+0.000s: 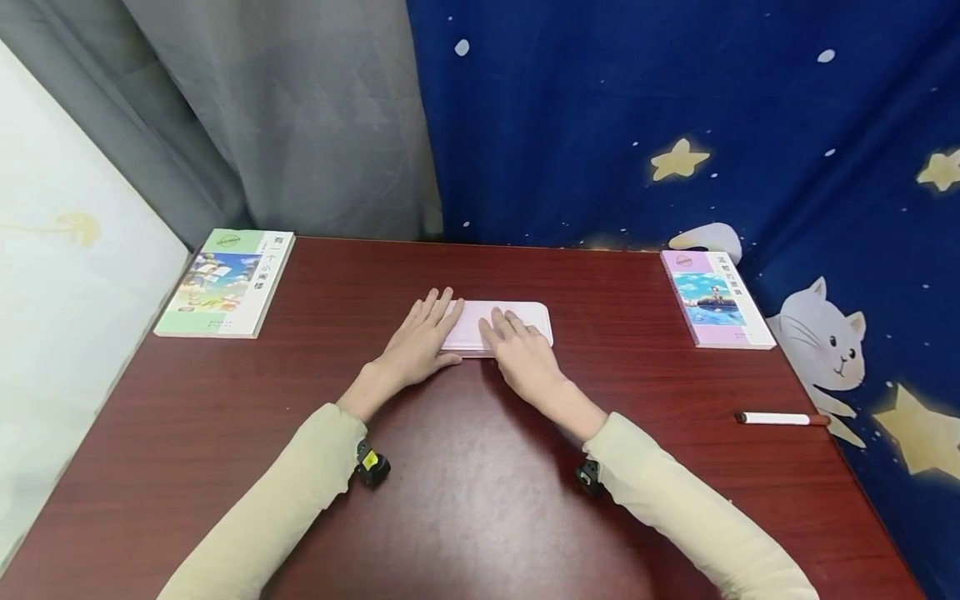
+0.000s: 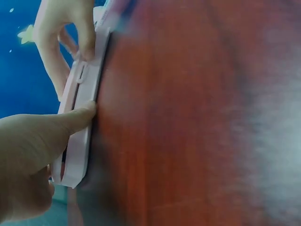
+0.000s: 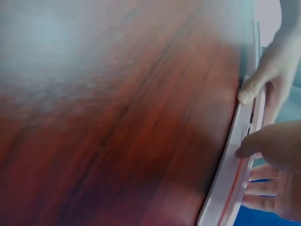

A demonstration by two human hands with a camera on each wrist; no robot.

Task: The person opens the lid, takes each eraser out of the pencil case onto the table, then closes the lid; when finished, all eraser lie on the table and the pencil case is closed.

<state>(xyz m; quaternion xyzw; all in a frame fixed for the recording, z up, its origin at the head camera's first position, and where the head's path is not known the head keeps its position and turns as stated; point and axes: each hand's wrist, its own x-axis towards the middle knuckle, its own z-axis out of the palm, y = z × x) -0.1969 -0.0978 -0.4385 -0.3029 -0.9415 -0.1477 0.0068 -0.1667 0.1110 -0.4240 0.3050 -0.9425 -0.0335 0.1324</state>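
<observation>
While a green-and-white book point(image 1: 222, 283) lies well left of the pink case point(image 1: 472, 325) on the worktop point(image 1: 465, 467), the left hand point(image 1: 414, 346) rests spread over the case's left end, fingers straight, thumb against its near side, its grip unclosed. The right hand point(image 1: 525, 358), toward the case's right half, has its grip drawn in on the near edge, thumb beside a small loop point(image 2: 82, 73), fingers on top. Well right of the case lie a purple-and-white book point(image 1: 716, 298) and, nearer the person, a marker point(image 1: 780, 419). The step in hand seems to be handling the case's near edge; the next move probably calls for a bracing left hand and careful right-thumb pressure.
</observation>
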